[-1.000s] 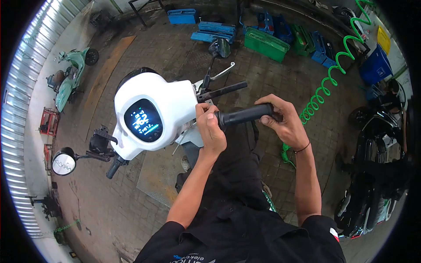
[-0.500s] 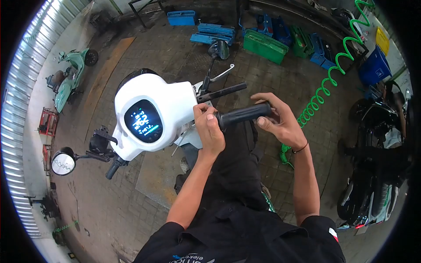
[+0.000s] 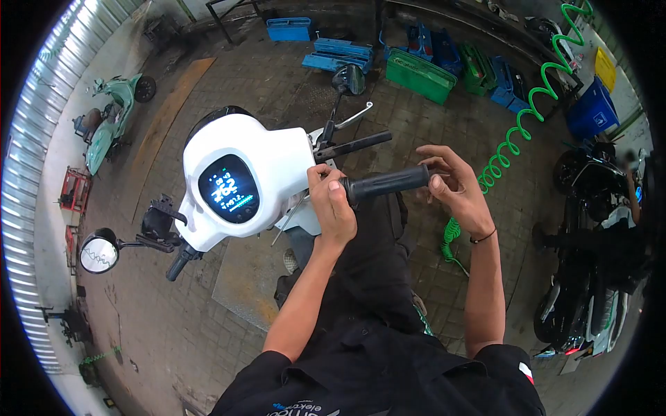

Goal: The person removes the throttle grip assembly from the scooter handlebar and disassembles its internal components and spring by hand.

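A black rubber grip (image 3: 388, 182) lies crosswise between my two hands, apart from the bare dark handlebar end (image 3: 357, 145) just above it. My left hand (image 3: 334, 206) has its fingers closed on the grip's flanged inner end. Around the outer end, my right hand (image 3: 454, 187) is spread with its fingers apart; the fingertips are close to the grip, and whether they touch it I cannot tell. To the left stands the white scooter front (image 3: 277, 159) with its lit round display (image 3: 228, 189).
A brake lever (image 3: 354, 116) and mirror (image 3: 348, 80) stick out beyond the bar. Blue and green toolboxes (image 3: 420, 75) line the back. A green coiled hose (image 3: 513, 142) hangs at right, near a black motorcycle (image 3: 583, 277) and a person. A mint scooter (image 3: 111, 125) stands far left.
My right hand has opened and shifted slightly right, off the grip's outer end. My left hand stays at the inner end. More of the person by the motorcycle shows.
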Tool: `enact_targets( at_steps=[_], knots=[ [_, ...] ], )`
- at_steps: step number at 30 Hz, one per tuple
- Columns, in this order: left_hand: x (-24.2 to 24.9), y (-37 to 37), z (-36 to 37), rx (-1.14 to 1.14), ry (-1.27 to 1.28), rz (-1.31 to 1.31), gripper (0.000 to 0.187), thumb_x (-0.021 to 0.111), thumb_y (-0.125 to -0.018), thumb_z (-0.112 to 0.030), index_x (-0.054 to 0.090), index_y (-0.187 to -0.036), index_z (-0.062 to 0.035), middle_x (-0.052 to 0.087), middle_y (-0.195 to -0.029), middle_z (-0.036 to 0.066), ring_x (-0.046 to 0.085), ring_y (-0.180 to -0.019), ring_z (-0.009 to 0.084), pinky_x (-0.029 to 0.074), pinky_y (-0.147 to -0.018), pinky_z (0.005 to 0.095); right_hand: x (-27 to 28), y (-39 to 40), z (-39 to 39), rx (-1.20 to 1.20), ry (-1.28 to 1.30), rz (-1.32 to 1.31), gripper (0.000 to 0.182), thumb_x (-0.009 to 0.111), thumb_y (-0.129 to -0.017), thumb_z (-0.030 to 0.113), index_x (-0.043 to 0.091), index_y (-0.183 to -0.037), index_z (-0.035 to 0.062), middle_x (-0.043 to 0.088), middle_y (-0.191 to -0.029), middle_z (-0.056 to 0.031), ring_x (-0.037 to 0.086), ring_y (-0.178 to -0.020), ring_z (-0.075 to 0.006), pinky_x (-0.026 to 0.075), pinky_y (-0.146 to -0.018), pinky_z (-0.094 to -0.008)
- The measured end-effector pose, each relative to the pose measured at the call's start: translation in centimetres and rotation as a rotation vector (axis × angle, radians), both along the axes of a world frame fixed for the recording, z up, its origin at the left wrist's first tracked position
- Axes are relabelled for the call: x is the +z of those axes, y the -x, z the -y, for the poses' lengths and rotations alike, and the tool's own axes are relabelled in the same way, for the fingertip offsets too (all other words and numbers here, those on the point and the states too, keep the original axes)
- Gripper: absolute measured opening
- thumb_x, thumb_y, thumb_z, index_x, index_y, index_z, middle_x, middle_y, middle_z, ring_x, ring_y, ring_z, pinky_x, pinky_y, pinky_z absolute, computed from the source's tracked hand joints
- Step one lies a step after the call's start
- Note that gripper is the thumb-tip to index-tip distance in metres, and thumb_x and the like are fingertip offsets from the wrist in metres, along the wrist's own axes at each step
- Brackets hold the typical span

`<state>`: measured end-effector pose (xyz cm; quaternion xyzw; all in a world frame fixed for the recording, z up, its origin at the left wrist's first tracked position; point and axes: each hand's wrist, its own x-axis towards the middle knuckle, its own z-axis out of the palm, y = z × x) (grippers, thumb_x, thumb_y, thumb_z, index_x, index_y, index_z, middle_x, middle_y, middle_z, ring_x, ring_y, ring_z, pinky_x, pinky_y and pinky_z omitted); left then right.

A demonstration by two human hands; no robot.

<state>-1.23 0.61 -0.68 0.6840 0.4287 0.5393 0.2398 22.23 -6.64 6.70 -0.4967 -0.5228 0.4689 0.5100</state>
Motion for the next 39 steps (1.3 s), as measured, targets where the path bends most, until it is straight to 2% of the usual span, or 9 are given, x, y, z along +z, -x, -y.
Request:
enact_targets(
  at_steps=[1,3,9,17,19,20,22,39],
  knots=[
    [-0.01,-0.07,-0.03,0.001,0.001,0.000,0.060,0.027,-0.104,-0.040,0.055,-0.079,0.0077,0.049,-0.091,0.024,0.051,-0.100,0.0379,0.039,-0.087,0.0484,-0.12,-0.08,0.02,0.001,0.001,0.000,0.068,0.077,-0.097,0.051,0.057,-0.143,0.0047,0.066,-0.113,-0.0095,0.070,-0.091,-0.0132,0.055,-0.078,-0.0282],
    [-0.03,-0.45,-0.15,0.040,-0.053,0.071,0.056,0.033,-0.104,-0.038,0.053,-0.074,0.0058,0.051,-0.073,0.022,0.050,-0.095,0.0378,0.040,-0.082,0.0492,-0.42,-0.28,0.06,-0.007,-0.008,-0.004,0.065,0.077,-0.098,0.048,0.058,-0.142,0.0044,0.066,-0.112,-0.0090,0.070,-0.088,-0.0130,0.054,-0.075,-0.0277],
    [0.10,-0.43,-0.19,0.016,-0.074,0.070,0.055,0.034,-0.105,-0.037,0.050,-0.072,0.0036,0.051,-0.073,0.021,0.049,-0.094,0.0374,0.041,-0.083,0.0493,-0.23,0.00,0.21,-0.024,-0.005,-0.020,0.059,0.076,-0.100,0.043,0.060,-0.140,0.0038,0.066,-0.110,-0.0073,0.068,-0.081,-0.0123,0.052,-0.071,-0.0270],
    [0.05,-0.33,-0.35,0.015,-0.080,0.059,0.060,0.031,-0.106,-0.042,0.052,-0.071,0.0020,0.048,-0.072,0.020,0.048,-0.092,0.0373,0.040,-0.082,0.0489,-0.71,0.00,0.31,-0.019,-0.019,-0.024,0.057,0.075,-0.100,0.043,0.061,-0.139,0.0040,0.065,-0.110,-0.0062,0.069,-0.080,-0.0118,0.051,-0.068,-0.0249],
    [0.09,-0.28,-0.10,0.004,-0.009,0.016,0.064,0.029,-0.103,-0.042,0.059,-0.078,0.0093,0.052,-0.085,0.025,0.052,-0.100,0.0381,0.040,-0.086,0.0485,-0.57,-0.07,0.39,-0.016,-0.020,-0.019,0.058,0.076,-0.100,0.044,0.061,-0.139,0.0041,0.065,-0.110,-0.0062,0.069,-0.080,-0.0117,0.052,-0.067,-0.0245],
    [0.13,-0.29,-0.18,0.006,-0.012,0.015,0.064,0.029,-0.103,-0.042,0.059,-0.078,0.0093,0.052,-0.085,0.025,0.052,-0.100,0.0381,0.040,-0.086,0.0485,-0.47,0.03,0.39,-0.020,-0.016,-0.015,0.058,0.076,-0.100,0.045,0.061,-0.139,0.0041,0.065,-0.110,-0.0063,0.069,-0.080,-0.0116,0.052,-0.067,-0.0245],
    [0.07,-0.56,-0.34,0.018,-0.074,0.069,0.059,0.032,-0.106,-0.041,0.052,-0.072,0.0018,0.048,-0.072,0.020,0.048,-0.093,0.0369,0.040,-0.082,0.0487,-0.32,0.08,0.35,-0.024,-0.011,-0.009,0.059,0.076,-0.100,0.045,0.061,-0.139,0.0041,0.065,-0.110,-0.0065,0.069,-0.080,-0.0115,0.052,-0.067,-0.0244],
    [0.63,-0.43,0.03,-0.001,-0.081,0.053,0.056,0.033,-0.106,-0.038,0.053,-0.072,0.0026,0.047,-0.071,0.020,0.047,-0.092,0.0366,0.041,-0.083,0.0489,0.15,0.18,0.65,-0.028,0.002,0.025,0.058,0.079,-0.098,0.042,0.062,-0.137,0.0037,0.065,-0.109,-0.0064,0.069,-0.080,-0.0113,0.052,-0.068,-0.0244]
  ],
)
